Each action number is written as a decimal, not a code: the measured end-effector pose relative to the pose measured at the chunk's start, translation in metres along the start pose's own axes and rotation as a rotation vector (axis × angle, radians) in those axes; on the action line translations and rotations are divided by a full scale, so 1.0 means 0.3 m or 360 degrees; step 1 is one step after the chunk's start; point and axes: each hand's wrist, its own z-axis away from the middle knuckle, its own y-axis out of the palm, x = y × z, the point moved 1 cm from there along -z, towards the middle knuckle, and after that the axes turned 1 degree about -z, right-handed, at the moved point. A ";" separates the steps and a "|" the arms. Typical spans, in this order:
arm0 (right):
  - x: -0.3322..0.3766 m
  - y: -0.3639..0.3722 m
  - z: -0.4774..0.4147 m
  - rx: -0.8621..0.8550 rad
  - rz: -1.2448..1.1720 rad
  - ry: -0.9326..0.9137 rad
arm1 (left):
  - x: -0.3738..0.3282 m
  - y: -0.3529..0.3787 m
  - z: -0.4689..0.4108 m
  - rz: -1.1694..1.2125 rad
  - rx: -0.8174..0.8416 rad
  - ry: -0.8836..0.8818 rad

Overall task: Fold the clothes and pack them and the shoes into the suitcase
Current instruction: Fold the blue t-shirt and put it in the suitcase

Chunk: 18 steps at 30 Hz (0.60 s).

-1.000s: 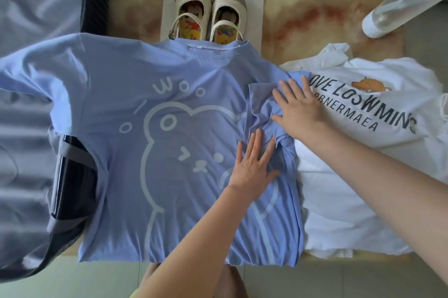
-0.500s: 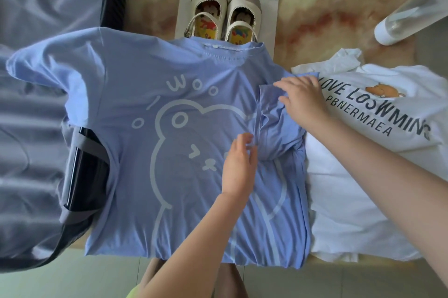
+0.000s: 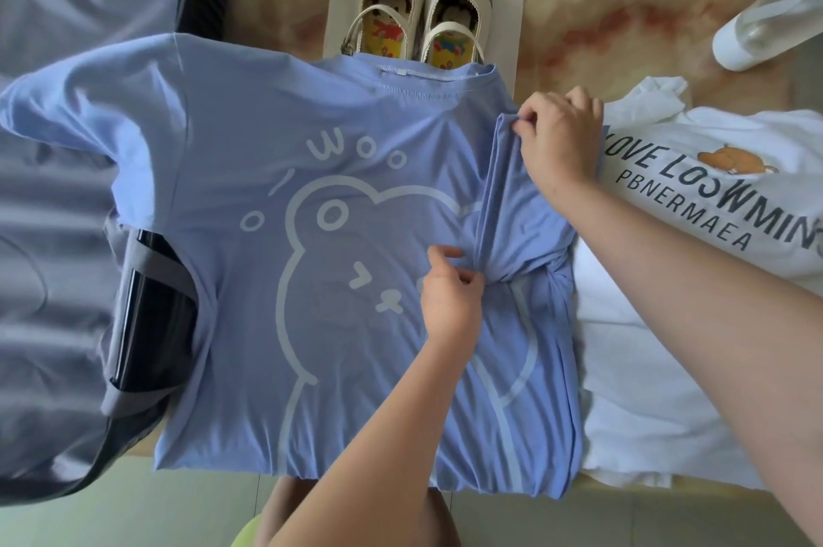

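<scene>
While the right hand [image 3: 556, 141] pinches the upper end of the folded-in sleeve [image 3: 516, 217] between curled fingers and thumb, and the left hand [image 3: 450, 297] pinches its lower end the same way, the sleeve's edge stands up as a loose ridge on the blue T-shirt [image 3: 311, 257]. If one pinch slips, I think the sleeve falls open and the fold becomes crooked; a strong pull may also drag the shirt onto the white T-shirt [image 3: 659, 346] touching its right side. The other sleeve [image 3: 89, 101] lies over the open suitcase [image 3: 58, 212] (room enough there). The shoes [image 3: 418, 12] stand just beyond the collar [image 3: 427, 73], the bottle [image 3: 766, 25] well apart; the near hem [image 3: 356, 468] reaches the table [image 3: 623, 12] edge.
</scene>
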 end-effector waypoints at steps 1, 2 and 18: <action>-0.005 0.007 -0.002 0.0040 0.0021 -0.0001 | 0.008 -0.003 0.001 -0.0024 -0.0016 0.0008; -0.008 0.015 0.000 0.0078 0.0032 -0.0005 | 0.012 -0.006 0.006 -0.0041 -0.0037 0.0024; -0.155 -0.052 0.289 0.0452 0.0578 -0.0828 | 0.012 0.052 -0.048 -0.1605 0.0383 0.1114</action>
